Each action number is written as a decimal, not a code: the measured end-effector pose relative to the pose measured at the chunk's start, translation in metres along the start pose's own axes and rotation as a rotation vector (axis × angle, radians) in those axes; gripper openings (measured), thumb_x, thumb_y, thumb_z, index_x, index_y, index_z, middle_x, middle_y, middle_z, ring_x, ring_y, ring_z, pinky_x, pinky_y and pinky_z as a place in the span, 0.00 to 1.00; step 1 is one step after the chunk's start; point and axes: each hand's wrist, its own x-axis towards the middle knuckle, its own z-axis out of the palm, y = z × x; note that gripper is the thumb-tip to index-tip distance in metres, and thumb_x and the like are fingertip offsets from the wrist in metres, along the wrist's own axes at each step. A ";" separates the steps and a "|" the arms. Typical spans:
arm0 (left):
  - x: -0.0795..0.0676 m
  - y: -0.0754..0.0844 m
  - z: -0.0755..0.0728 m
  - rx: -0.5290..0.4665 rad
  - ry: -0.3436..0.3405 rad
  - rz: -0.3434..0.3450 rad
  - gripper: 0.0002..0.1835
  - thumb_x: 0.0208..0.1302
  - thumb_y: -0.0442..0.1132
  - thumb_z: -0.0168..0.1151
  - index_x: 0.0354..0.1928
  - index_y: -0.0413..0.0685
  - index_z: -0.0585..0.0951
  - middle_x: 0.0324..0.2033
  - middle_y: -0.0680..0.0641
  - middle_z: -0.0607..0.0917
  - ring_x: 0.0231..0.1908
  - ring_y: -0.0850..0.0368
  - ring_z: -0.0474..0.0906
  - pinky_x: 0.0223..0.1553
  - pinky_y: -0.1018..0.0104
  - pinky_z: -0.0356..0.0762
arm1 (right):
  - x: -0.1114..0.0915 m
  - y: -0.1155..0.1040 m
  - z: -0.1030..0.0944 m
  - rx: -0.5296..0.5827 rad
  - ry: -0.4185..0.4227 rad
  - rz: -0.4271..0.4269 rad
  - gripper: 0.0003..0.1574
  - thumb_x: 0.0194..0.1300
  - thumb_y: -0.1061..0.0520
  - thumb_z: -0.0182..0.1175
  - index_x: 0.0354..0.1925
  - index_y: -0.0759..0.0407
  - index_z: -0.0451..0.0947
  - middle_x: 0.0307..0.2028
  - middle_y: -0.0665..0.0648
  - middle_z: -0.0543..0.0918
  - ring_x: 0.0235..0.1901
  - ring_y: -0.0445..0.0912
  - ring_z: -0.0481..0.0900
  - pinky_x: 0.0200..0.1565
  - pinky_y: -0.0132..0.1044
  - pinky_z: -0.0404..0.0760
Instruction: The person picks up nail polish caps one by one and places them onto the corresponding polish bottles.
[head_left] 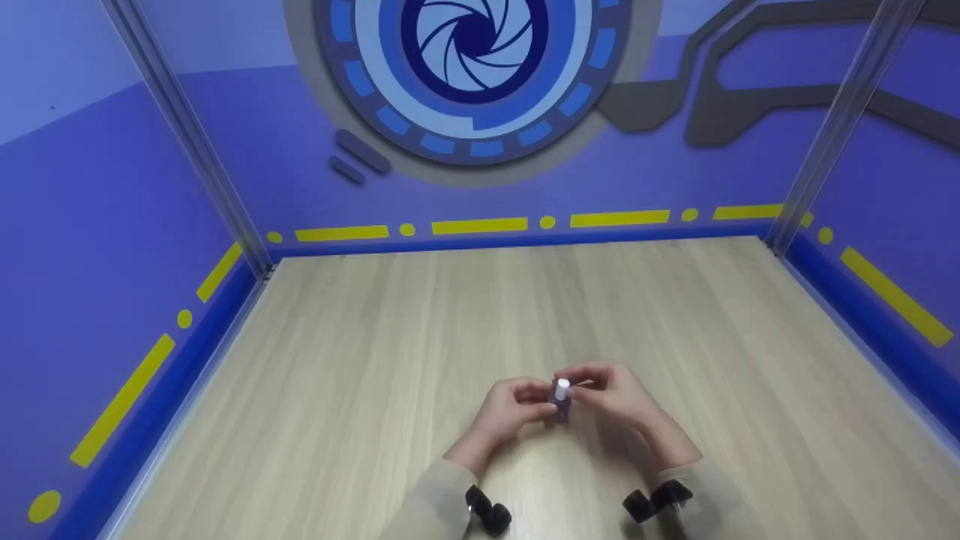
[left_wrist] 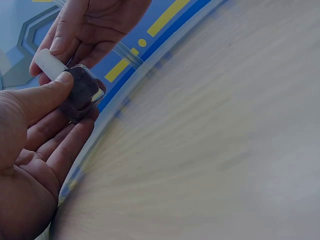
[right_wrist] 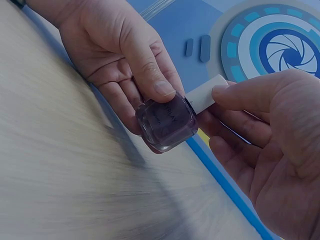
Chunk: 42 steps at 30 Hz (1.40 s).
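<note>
A small nail polish bottle (right_wrist: 167,122) of dark purplish glass, with a white cap (right_wrist: 204,95), is held between both hands over the table. My left hand (head_left: 510,409) pinches the glass body, thumb on its front face and fingers behind it. The thumb and fingers of my right hand (head_left: 611,394) grip the white cap. In the left wrist view the bottle (left_wrist: 82,92) tilts, its cap pointing to the upper left. Cap and bottle are together, with a thin dark ring at the neck. Lettering on the glass is only partly readable.
The wood-grain table (head_left: 375,337) stretches out around the hands. Blue-purple panels with yellow dashes enclose it at the back wall (head_left: 480,202) and both sides. Clear corner posts (head_left: 195,142) stand at the rear. Black wrist straps (head_left: 487,511) sit over beige sleeves.
</note>
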 end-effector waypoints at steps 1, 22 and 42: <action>0.000 0.000 0.000 0.004 0.001 0.001 0.14 0.50 0.34 0.70 0.42 0.44 0.83 0.40 0.47 0.87 0.42 0.58 0.83 0.46 0.68 0.80 | 0.000 0.000 0.000 0.000 0.001 0.003 0.17 0.59 0.66 0.61 0.48 0.68 0.78 0.45 0.64 0.83 0.47 0.61 0.80 0.47 0.30 0.79; -0.011 0.024 -0.001 -0.026 -0.012 0.018 0.14 0.51 0.28 0.68 0.42 0.38 0.82 0.41 0.42 0.86 0.42 0.54 0.84 0.43 0.65 0.82 | 0.001 0.000 0.000 -0.001 -0.001 0.026 0.13 0.58 0.65 0.62 0.44 0.66 0.79 0.41 0.62 0.84 0.46 0.60 0.80 0.46 0.30 0.80; -0.013 0.027 -0.003 -0.040 -0.051 0.037 0.15 0.52 0.27 0.66 0.44 0.37 0.81 0.42 0.42 0.86 0.42 0.52 0.84 0.42 0.65 0.82 | 0.000 -0.003 0.002 0.009 0.024 0.035 0.13 0.57 0.64 0.64 0.42 0.68 0.78 0.39 0.63 0.83 0.44 0.59 0.81 0.45 0.32 0.81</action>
